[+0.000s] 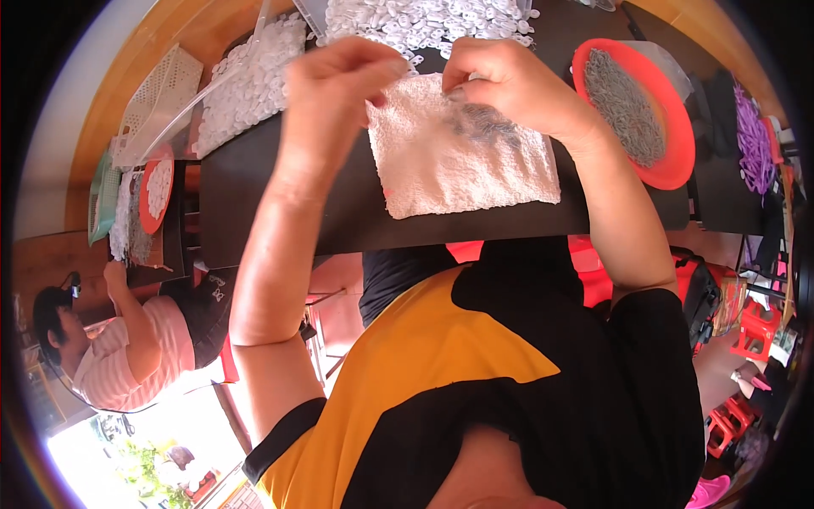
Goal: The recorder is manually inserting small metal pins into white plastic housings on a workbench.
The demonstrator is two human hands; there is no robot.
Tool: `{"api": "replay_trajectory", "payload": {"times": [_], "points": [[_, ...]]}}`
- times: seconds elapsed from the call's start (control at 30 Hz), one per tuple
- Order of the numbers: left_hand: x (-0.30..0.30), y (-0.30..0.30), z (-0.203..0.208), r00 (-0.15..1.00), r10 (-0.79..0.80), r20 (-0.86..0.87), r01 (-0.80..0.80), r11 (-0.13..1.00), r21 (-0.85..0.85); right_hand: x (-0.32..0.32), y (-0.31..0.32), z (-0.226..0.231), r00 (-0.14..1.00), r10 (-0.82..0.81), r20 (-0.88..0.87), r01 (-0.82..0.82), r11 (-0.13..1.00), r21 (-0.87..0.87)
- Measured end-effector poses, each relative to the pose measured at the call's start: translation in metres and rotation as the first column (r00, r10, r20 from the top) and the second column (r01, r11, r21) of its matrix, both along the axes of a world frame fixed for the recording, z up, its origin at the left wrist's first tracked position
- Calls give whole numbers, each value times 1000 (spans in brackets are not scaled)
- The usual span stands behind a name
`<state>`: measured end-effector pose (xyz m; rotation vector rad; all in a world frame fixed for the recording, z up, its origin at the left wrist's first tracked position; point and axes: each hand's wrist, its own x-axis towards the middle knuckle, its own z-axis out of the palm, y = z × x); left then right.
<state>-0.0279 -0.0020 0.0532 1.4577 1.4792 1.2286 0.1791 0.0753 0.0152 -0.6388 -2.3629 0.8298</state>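
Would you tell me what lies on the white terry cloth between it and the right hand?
In the head view, a small heap of thin grey metal pieces lies on the white terry cloth, just under the right hand.

Red bowl (670, 161) of grey metal pieces (626, 103); white plastic basket (157, 97); purple plastic parts (753, 148); red stool (757, 329).

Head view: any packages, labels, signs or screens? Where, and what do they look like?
No labels, signs or screens show.
Clear plastic bag: far left of the dark table, long, full of small white parts.
Second clear bag: top centre, beyond the white towel, same white parts.
Red round dish: right of the right hand, heaped with small grey pieces.
White perforated basket: far left, tilted.
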Motion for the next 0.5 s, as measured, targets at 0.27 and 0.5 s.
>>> {"api": "replay_trajectory", "payload": {"times": [0.27, 0.5], "points": [[18, 2, -33, 896, -59, 439, 220, 919, -327, 0, -1, 3, 994, 9, -108, -7, 1000, 17], [22, 0, -34, 901, -58, 429, 185, 947, -261, 0, -4, 3, 993, 22, -120, -14, 998, 65]]}}
